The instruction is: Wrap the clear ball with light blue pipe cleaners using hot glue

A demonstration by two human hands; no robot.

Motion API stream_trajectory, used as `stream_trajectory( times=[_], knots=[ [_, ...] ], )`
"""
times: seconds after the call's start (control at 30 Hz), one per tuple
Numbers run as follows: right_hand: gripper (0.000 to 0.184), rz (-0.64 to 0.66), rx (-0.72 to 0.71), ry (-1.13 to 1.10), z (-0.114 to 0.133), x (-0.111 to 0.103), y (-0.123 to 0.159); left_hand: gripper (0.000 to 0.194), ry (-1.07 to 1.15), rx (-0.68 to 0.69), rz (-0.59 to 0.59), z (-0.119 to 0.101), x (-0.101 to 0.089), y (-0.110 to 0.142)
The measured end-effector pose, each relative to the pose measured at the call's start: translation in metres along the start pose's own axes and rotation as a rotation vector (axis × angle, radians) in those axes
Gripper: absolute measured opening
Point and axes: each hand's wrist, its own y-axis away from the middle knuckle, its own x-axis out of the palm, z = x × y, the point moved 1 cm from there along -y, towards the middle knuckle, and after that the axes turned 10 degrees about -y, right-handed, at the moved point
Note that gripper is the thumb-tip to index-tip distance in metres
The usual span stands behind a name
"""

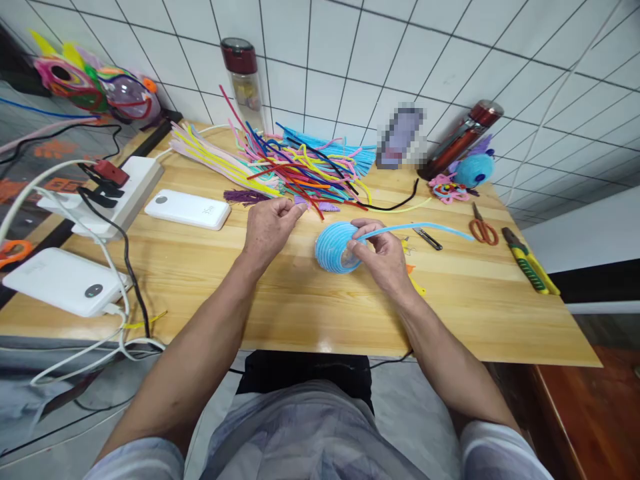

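1. Gripping blue coiled ball (329,248) and loose blue strand (425,226) with right hand (384,259), centre of frame.
2. Pinching closed with left hand (273,227), left of centre; cannot tell if holding anything.

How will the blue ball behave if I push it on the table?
The blue ball would probably roll, because it looks round. Its ridged coils suggest good grip. The long blue strip sticking out by the right hand may hinder rolling.
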Motion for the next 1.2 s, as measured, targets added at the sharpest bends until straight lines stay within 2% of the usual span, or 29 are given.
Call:
stream_trajectory(
  times=[0.07,0.1,0.23,0.6,0.8,0.87,1.07,1.13,1.2],
  knots=[
    [0.014,0.006,0.001,-0.002,0.000,0.000,-0.001,0.049,-0.058,0.020,-0.020,0.003,0.004,0.000],
    [0.014,0.009,0.001,-0.007,0.000,0.000,-0.002,0.048,-0.062,0.027,-0.030,0.004,0.005,-0.001],
    [0.017,0.014,0.002,-0.033,0.000,0.001,-0.004,0.018,0.022,0.030,-0.083,0.011,0.012,-0.005],
    [0.017,0.036,-0.025,-0.003,0.000,0.001,-0.004,0.024,0.002,-0.040,-0.066,0.018,0.018,-0.001],
    [0.018,0.034,-0.005,0.010,0.001,0.001,-0.003,0.004,-0.095,0.046,-0.065,0.020,0.022,-0.003],
    [0.018,0.035,-0.020,0.005,0.001,0.001,-0.003,0.010,-0.140,0.056,-0.043,0.019,0.024,-0.002],
    [0.015,0.045,-0.032,0.015,-0.001,0.000,-0.002,0.044,-0.197,-0.002,-0.010,0.013,0.022,0.005],
    [0.014,0.049,-0.032,0.015,-0.001,0.000,-0.002,0.050,-0.190,0.002,0.000,0.013,0.021,0.007],
    [0.014,0.053,-0.040,0.016,-0.001,0.000,-0.002,0.045,-0.181,0.029,-0.031,0.013,0.023,0.007]
  ],
)
